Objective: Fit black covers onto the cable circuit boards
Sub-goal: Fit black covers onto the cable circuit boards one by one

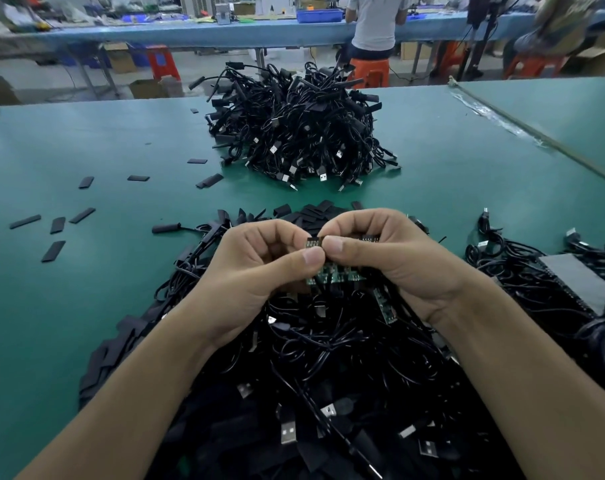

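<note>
Currently the step in hand reads as singling out 1 circuit board (313,242) from a bunched row of boards (332,277) before sleeving it. No cover shows between the fingers, so I judge this as the pick-and-align stage, with fitting not yet begun.

To do it well: isolate a single board, let its cable hang clear of the others, and grip the board by its long edges with the free end exposed. Then bring a cover's mouth square to that end and slide it straight on. A skewed start would likely snag on the components.

Hands: the left hand (259,271) has its fingers curled, thumb and forefinger pinching the board. The right hand (394,261) is likewise curled, its thumb tip touching the left thumb, and pinches the same cluster from the other side.

Locations: both hands are over the near pile of cables (329,358) at the middle of the near edge of the bench (86,140). A heap of black covers (315,213) lies just beyond the hands. Some loose covers (53,251) lie scattered toward the left edge. The far pile of cables (294,133) sits toward the far edge.
</note>
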A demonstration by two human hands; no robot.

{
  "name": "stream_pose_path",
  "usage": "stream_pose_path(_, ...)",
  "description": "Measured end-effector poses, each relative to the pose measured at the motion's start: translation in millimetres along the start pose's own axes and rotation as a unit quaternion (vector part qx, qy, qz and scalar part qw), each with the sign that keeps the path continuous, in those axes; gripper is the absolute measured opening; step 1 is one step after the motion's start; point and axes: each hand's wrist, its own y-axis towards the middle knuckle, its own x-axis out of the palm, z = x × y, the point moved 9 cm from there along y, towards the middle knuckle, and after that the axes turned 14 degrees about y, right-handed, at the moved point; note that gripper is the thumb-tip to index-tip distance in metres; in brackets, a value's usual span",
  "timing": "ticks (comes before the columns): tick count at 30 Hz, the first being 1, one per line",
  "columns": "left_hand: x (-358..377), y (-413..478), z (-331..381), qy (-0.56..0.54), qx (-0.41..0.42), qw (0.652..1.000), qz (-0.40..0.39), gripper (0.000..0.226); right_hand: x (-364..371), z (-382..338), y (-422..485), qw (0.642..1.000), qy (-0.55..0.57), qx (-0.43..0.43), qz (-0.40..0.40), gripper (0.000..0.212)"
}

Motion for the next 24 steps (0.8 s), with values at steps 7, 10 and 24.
stream_pose_path(7,1,-2,1,-0.018,0.028,0.999,0.006,0.007,6,9,-2,0.992,0.118,0.020,-0.028,0.010)
stream_pose_path(10,1,-2,-3,-0.026,0.022,0.999,0.011,0.008,3,7,-1,0.994,0.106,0.012,-0.012,0.014)
stream_pose_path(24,-4,2,-6,-0.042,-0.010,0.998,0.053,0.016,-15,-46,-4,0.982,-0.169,-0.081,0.030,0.018)
